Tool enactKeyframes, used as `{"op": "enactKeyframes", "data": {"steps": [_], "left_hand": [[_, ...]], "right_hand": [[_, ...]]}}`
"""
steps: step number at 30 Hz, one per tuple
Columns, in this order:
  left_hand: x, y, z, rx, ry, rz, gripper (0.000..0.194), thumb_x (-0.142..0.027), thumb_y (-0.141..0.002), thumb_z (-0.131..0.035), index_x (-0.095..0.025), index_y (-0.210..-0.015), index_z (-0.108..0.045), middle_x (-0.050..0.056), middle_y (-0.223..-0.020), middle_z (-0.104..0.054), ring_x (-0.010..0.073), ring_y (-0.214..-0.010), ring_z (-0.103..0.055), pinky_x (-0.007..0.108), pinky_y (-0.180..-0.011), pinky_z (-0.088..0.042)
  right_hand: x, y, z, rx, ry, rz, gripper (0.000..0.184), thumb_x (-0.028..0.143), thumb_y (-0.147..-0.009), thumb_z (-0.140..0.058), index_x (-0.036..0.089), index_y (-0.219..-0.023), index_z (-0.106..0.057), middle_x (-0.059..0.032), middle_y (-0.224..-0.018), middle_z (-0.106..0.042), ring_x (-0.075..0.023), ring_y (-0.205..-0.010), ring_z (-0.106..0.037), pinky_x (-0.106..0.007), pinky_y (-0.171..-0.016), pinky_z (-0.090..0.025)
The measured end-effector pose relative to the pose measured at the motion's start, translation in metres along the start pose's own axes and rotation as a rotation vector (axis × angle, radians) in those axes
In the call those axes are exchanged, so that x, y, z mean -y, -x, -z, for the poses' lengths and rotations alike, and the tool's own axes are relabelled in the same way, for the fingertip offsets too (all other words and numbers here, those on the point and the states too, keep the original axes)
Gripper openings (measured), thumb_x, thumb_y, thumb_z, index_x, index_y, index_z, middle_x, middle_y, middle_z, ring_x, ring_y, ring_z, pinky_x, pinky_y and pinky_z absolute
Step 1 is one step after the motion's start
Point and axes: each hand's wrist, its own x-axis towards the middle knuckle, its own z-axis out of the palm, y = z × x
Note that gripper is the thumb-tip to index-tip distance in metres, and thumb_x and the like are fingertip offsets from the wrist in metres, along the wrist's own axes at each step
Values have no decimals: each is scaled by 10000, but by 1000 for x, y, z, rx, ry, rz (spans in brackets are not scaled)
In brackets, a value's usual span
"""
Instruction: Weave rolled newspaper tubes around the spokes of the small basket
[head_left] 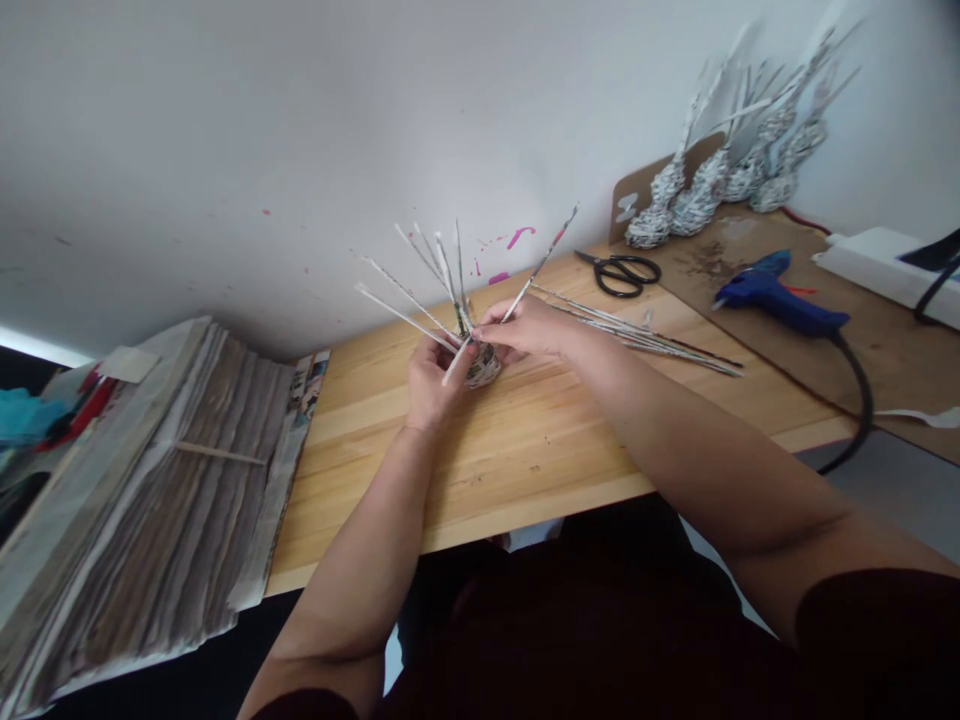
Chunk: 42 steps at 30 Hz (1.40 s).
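Left hand (433, 388) and right hand (526, 325) both pinching this round grey-white woven-paper piece (484, 370) — black big-looped metal scissors (624, 275) beyond the right.

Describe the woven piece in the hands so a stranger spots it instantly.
Start at the pale wooden table against the white wall. Toward its back, the left hand and right hand meet around a small woven piece, thin sticks fanning upward. Unlike the double-bulged woven figures at far right, it shows one small rounded body.

Papers (187, 500) left of woven piece (486, 371)
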Motion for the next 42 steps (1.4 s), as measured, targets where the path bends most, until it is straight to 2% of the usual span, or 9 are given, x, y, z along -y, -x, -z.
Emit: {"op": "enactKeyframes", "data": {"steps": [6, 10, 17, 20, 22, 27, 32, 36, 42], "left_hand": [[-5, 0, 1, 51, -43, 53, 293, -437, -782, -760, -157, -789, -674, -7, -646, -622, 99, -556, -497, 225, -549, -378], [-2, -5, 9, 141, -9, 52, 280, -428, -797, -742, -151, -826, -714, 25, -734, -695, 128, -646, -578, 246, -641, -449], [8, -20, 35, 302, 48, -3, 363, -515, -755, -781, -162, -812, -723, 50, -820, -695, 168, -753, -610, 293, -722, -488], [9, -19, 35, 300, 56, 14, 374, -521, -763, -773, -163, -830, -692, 39, -809, -671, 160, -740, -593, 288, -706, -476], [8, -17, 33, 295, 26, 21, 351, -499, -785, -757, -162, -849, -679, 37, -809, -669, 157, -737, -587, 285, -704, -467], [4, -15, 31, 316, -52, -1, 292, -448, -812, -731, -166, -872, -688, 41, -794, -676, 158, -718, -580, 283, -685, -455], [1, -16, 30, 324, -41, 0, 272, -418, -784, -757, -163, -843, -684, 33, -759, -668, 145, -682, -563, 273, -655, -438], [1, -16, 29, 317, -84, -29, 239, -360, -753, -778, -160, -855, -695, 22, -725, -660, 142, -650, -545, 277, -628, -420], [2, -13, 24, 267, -104, -70, 152, -304, -794, -708, -163, -851, -697, 20, -714, -666, 143, -635, -542, 286, -616, -412]], "right_hand": [[9, 6, 0, -64, 88, 34, 187, 341, -889, -755, 170, -835, -702, 7, -581, -631, -95, -496, -584, -197, -448, -463], [9, 6, 1, -124, 82, 64, 318, 451, -811, -830, 176, -819, -670, 12, -599, -637, -94, -501, -591, -195, -432, -471], [8, 13, 25, 245, 118, -15, 347, 362, -747, -885, 232, -1037, -746, -41, -921, -772, -130, -526, -671, -222, -388, -403], [11, 15, 30, -5, 138, 45, 248, 305, -748, -880, 193, -922, -745, -39, -830, -742, -101, -464, -606, -230, -387, -372], [14, 16, 28, -139, 96, 139, 221, 362, -790, -844, 178, -832, -730, -24, -708, -693, -92, -449, -565, -229, -382, -324], [16, 14, 10, -39, 67, 243, 276, 447, -846, -764, 174, -812, -758, -8, -579, -640, -100, -470, -519, -251, -449, -330], [3, 5, -13, -130, 386, 463, 119, 263, -778, -795, 175, -716, -742, -3, -660, -668, -130, -620, -560, -281, -603, -363], [-3, 2, -17, -179, 475, 646, 97, 220, -846, -691, 179, -758, -697, -14, -740, -670, -153, -703, -564, -293, -685, -373], [-9, -3, -14, -217, 496, 679, 116, 290, -877, -679, 202, -801, -682, -25, -766, -680, -193, -772, -585, -304, -717, -382]]}}
